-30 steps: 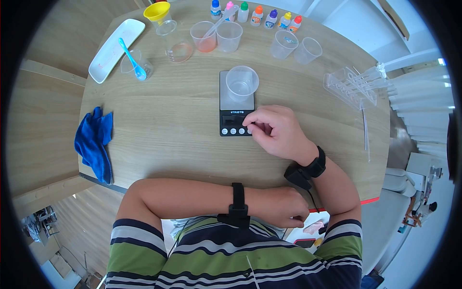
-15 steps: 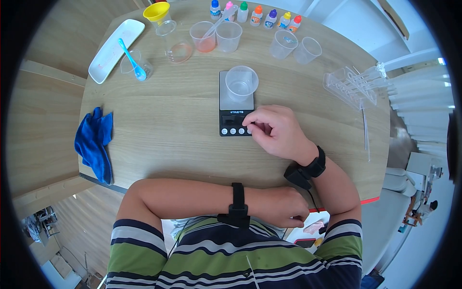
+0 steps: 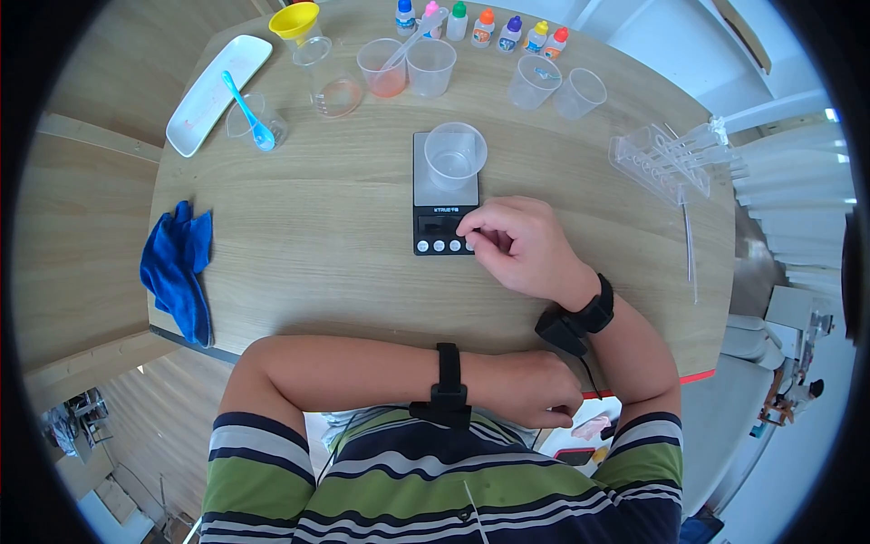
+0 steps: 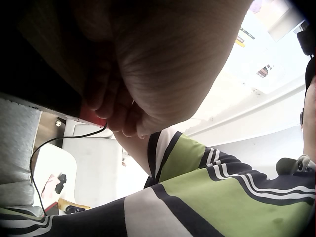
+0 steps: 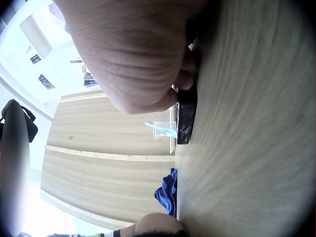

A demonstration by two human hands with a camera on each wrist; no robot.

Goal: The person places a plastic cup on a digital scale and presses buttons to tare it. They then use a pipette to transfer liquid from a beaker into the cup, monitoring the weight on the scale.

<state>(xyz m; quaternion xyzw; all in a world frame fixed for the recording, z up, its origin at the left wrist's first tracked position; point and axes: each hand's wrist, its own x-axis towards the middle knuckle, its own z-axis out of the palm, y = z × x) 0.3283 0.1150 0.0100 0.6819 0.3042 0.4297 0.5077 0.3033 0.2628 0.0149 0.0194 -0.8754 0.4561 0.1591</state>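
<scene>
A black digital scale (image 3: 444, 232) with a grey weighing plate lies in the middle of the table, its display dark. On the plate stands a clear plastic cup (image 3: 455, 156) with nothing visible inside. My right hand (image 3: 524, 245) rests at the scale's near right corner, with loosely bent fingers touching it beside the display and covering the rightmost button. In the right wrist view those fingers (image 5: 183, 79) lie against the dark scale body (image 5: 185, 121). My left hand (image 3: 530, 390) lies by the table's front edge, fingers loosely curled, holding nothing.
Capped dropper bottles (image 3: 483, 34) line the back. Before them stand plastic cups (image 3: 430, 71), one holding pinkish liquid (image 3: 388, 85). Left are a white tray (image 3: 188, 134), a blue spoon (image 3: 241, 98) and a blue cloth (image 3: 179, 267); right, a clear test tube rack (image 3: 657, 163).
</scene>
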